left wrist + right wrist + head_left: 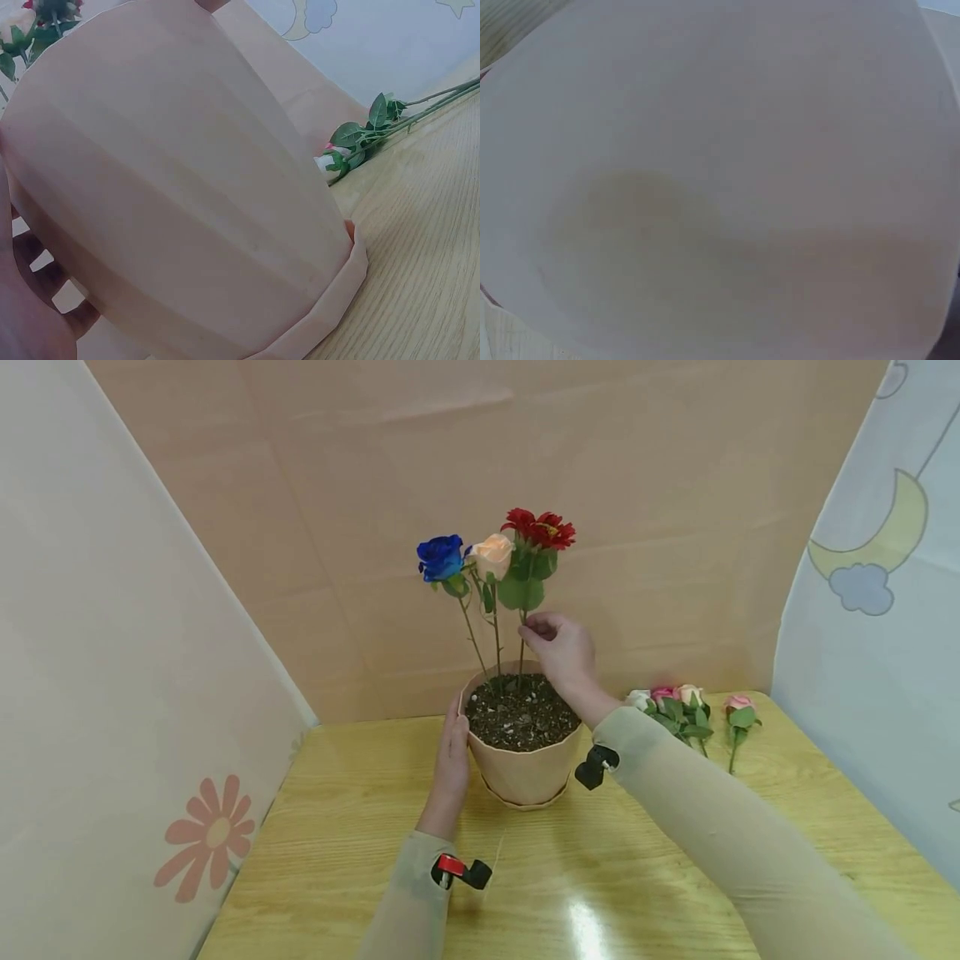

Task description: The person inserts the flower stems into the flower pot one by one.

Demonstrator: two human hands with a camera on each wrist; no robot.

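A pale pink flowerpot (525,772) full of dark soil (517,722) stands on its saucer. My right hand (564,652) pinches the stem of a red flower (551,531), whose lower end reaches the soil. To its left, a blue rose (441,558) and a cream rose (492,557) rise from the same soil. Along the pot's left side lies my left hand (452,756), its fairly straight fingers (30,251) touching the wall. The pot wall (720,150) fills most of the right wrist view, hiding the right fingers there.
Several loose roses (678,710) lie on the wooden table (360,827) right of the pot, with a single pink rose (739,718) beside them. Behind is a peach backdrop (360,568). Printed sheets (862,652) border the table's sides.
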